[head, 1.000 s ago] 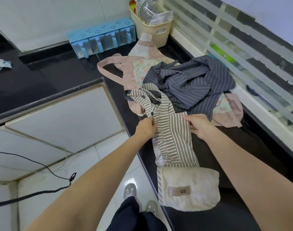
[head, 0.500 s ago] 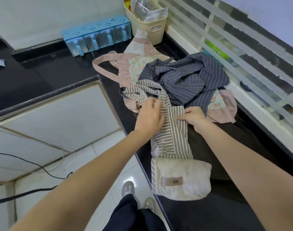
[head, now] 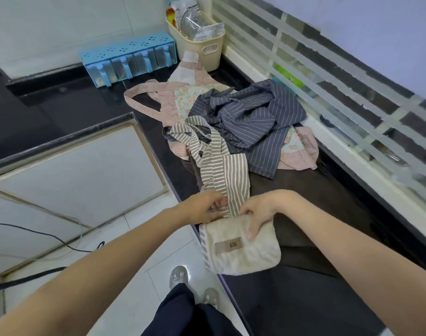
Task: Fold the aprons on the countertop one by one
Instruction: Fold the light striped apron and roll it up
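A beige-and-white striped apron [head: 227, 175] lies folded into a narrow strip along the black countertop [head: 304, 299], its straps trailing toward the pile. Its cream terry pocket end [head: 241, 253] with a brown label sits nearest me, partly over the counter edge. My left hand [head: 203, 209] pinches the strip's left edge just above the pocket. My right hand [head: 258, 213] grips the pocket's top edge, fingers curled over it. Behind lie a crumpled navy pinstriped apron [head: 250, 122] and a pink dotted floral apron [head: 168, 98] under it.
A blue spice rack [head: 129, 60] and a beige basket [head: 199, 44] of packets stand at the back corner. A louvred window [head: 328, 88] runs along the right. White floor tiles and a black cable [head: 37, 235] lie to the left below the counter edge.
Both hands have slid down the striped strip from its upper part near the straps to the pocket end. The right hand now grips the pocket's top edge.
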### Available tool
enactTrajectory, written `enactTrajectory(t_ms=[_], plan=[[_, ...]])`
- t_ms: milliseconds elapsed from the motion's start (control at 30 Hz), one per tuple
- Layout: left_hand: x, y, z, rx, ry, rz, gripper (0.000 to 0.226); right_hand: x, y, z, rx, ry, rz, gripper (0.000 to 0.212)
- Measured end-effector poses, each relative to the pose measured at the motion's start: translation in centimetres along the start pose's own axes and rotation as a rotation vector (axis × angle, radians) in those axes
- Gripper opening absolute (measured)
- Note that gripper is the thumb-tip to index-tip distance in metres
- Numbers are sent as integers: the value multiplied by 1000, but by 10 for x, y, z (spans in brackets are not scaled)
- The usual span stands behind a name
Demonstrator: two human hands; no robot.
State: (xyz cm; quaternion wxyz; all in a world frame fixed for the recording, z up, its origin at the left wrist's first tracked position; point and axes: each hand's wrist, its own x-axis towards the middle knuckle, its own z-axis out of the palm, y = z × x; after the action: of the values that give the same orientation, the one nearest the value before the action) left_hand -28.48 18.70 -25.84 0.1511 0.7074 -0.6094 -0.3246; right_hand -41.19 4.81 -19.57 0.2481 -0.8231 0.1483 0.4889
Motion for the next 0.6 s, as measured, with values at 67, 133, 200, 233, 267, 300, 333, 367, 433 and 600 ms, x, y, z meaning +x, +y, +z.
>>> enactTrajectory(t_ms=[67,133,200,233,267,300,333,367,433,600], plan=[[-16,5,0,-52,36,-7,43,-1,12,3,188,65,13,52],[-35,13,8,242,15,124,68,1,15,6,237,127,33,48],[-50,21,23,492,-92,192,94,5,11,5,159,173,61,45],[-53,26,30,565,-148,172,104,6,8,4,104,198,67,44],[-54,30,37,608,-169,140,111,7,4,2,63,223,71,43],[-54,34,41,624,-174,103,114,8,2,2,41,246,74,42],[-52,39,43,614,-172,71,114,9,1,1,39,262,73,41],[-50,42,42,568,-167,39,112,9,-1,1,49,273,72,39],[-42,43,31,389,-173,-11,103,9,1,1,73,335,44,35],[-26,34,-8,-197,-288,-221,71,-4,11,-12,404,510,-155,15]])
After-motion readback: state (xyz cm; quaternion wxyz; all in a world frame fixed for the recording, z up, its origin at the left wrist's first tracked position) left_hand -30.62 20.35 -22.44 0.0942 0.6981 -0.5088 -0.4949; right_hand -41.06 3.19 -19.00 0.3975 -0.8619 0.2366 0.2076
